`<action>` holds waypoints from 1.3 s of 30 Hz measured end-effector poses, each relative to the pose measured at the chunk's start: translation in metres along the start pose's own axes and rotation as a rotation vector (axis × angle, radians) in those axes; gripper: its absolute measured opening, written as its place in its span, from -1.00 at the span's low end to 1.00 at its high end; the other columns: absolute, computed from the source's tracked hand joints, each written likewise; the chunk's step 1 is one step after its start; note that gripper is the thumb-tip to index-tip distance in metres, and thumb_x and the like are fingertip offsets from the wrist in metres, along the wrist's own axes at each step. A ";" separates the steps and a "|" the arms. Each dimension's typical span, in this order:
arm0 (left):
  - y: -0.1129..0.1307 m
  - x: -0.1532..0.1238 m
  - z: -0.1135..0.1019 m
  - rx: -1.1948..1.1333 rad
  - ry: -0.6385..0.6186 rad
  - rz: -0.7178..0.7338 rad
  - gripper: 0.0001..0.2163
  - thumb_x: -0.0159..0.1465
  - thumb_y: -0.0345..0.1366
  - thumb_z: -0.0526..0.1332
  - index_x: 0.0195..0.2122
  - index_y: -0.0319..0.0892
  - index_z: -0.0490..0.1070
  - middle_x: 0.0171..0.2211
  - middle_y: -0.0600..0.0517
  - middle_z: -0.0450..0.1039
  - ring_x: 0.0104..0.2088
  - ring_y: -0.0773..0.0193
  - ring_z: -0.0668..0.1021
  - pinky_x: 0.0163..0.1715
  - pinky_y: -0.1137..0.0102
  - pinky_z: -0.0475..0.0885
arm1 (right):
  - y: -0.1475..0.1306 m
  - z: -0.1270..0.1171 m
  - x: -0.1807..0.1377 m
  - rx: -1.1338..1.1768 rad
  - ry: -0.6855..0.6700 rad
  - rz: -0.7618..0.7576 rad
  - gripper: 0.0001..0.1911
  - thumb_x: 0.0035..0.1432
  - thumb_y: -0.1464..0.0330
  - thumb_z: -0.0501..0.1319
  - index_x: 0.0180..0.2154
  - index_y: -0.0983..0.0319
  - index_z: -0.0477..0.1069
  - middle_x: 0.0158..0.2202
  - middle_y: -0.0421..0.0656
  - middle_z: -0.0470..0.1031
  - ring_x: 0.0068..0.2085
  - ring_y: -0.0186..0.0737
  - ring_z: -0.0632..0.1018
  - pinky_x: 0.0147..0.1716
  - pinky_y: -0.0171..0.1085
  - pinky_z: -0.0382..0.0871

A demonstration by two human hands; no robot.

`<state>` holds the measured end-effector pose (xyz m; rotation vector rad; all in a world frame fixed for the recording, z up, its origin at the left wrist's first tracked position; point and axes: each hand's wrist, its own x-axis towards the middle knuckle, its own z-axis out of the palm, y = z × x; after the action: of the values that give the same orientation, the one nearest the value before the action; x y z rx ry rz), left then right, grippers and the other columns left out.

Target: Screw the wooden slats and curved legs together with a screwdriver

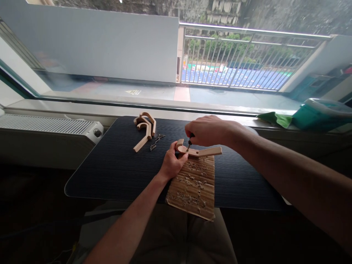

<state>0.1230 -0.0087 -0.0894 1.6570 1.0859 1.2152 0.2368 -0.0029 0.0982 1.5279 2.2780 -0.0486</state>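
Bare forearms (137, 223) at bottom and right; mid-frame, left hand (172, 162) grips wooden hook (205, 151); right hand (205, 130) clasps screwdriver (190, 142).

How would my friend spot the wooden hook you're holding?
Start at the dark table beside the white radiator. There, pitted cardboard overhangs the near edge, and the wooden hook sits at that cardboard's far end. Unlike the other wooden hooks, it's gripped by the left hand while the right hand holds a screwdriver to it.

From here I see a smooth, matt wooden hook (208, 151), rough, pitted corrugated cardboard (194, 189) and a finely ribbed counter (110, 165).
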 end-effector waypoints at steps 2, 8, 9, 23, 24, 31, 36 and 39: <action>0.000 0.000 0.000 -0.006 -0.004 -0.004 -0.60 0.06 -0.35 0.24 -0.05 -0.22 0.26 -0.25 0.01 0.47 -0.23 0.26 0.52 -0.13 0.38 0.39 | 0.000 0.001 0.000 0.010 0.029 -0.054 -0.75 0.06 0.39 0.12 -0.23 0.22 0.50 -0.31 -0.07 0.52 -0.35 -0.21 0.44 -0.45 -0.27 0.16; 0.002 0.000 0.000 0.000 -0.007 -0.017 -0.60 0.07 -0.35 0.24 -0.05 -0.22 0.26 -0.25 0.01 0.47 -0.23 0.27 0.51 -0.13 0.38 0.39 | -0.002 0.015 0.010 0.039 0.091 -0.014 -0.73 0.12 0.33 0.06 -0.25 0.27 0.50 -0.31 -0.01 0.52 -0.34 -0.20 0.46 -0.43 -0.26 0.17; 0.001 0.000 0.000 0.001 -0.009 -0.016 -0.60 0.07 -0.35 0.24 -0.05 -0.22 0.26 -0.25 0.01 0.47 -0.23 0.27 0.51 -0.13 0.38 0.39 | -0.001 0.017 0.011 0.042 0.102 0.008 -0.70 0.14 0.30 0.04 -0.25 0.27 0.50 -0.30 0.01 0.52 -0.33 -0.18 0.46 -0.43 -0.26 0.17; -0.002 0.001 0.000 -0.013 -0.017 -0.024 -0.59 0.08 -0.34 0.24 -0.03 -0.23 0.25 -0.24 -0.01 0.47 -0.23 0.26 0.52 -0.13 0.37 0.39 | 0.004 0.011 0.002 0.058 0.064 -0.042 -0.73 0.06 0.36 0.08 -0.21 0.24 0.47 -0.31 -0.07 0.51 -0.33 -0.23 0.44 -0.45 -0.27 0.13; -0.002 0.001 0.000 -0.012 -0.017 -0.028 -0.59 0.08 -0.34 0.24 -0.03 -0.23 0.25 -0.23 -0.01 0.46 -0.23 0.27 0.51 -0.13 0.37 0.39 | 0.003 0.011 0.003 0.053 0.070 -0.048 -0.74 0.07 0.37 0.07 -0.23 0.25 0.47 -0.31 -0.06 0.51 -0.33 -0.22 0.44 -0.45 -0.27 0.13; 0.002 0.000 0.000 0.015 -0.007 -0.016 -0.61 0.07 -0.34 0.23 -0.05 -0.23 0.26 -0.26 0.00 0.46 -0.25 0.27 0.51 -0.14 0.38 0.38 | 0.003 0.019 0.015 0.050 0.120 0.076 -0.64 0.13 0.21 0.04 -0.23 0.29 0.49 -0.30 0.02 0.52 -0.32 -0.16 0.47 -0.48 -0.28 0.13; 0.001 0.000 0.000 0.010 -0.002 -0.015 -0.60 0.07 -0.34 0.24 -0.04 -0.24 0.25 -0.25 -0.01 0.46 -0.24 0.27 0.51 -0.13 0.38 0.38 | 0.002 0.015 0.011 0.035 0.103 0.083 -0.62 0.12 0.18 0.03 -0.25 0.26 0.50 -0.33 0.00 0.52 -0.35 -0.17 0.46 -0.48 -0.28 0.13; 0.000 0.000 0.000 0.003 -0.009 -0.013 -0.59 0.07 -0.34 0.23 -0.04 -0.25 0.25 -0.24 -0.02 0.46 -0.23 0.27 0.51 -0.12 0.38 0.38 | 0.001 0.011 0.008 0.055 0.072 -0.010 -0.69 0.05 0.22 0.10 -0.22 0.20 0.48 -0.32 -0.08 0.52 -0.35 -0.22 0.44 -0.47 -0.28 0.11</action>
<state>0.1230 -0.0088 -0.0889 1.6539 1.0921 1.1975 0.2387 0.0017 0.0859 1.5700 2.3583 -0.0609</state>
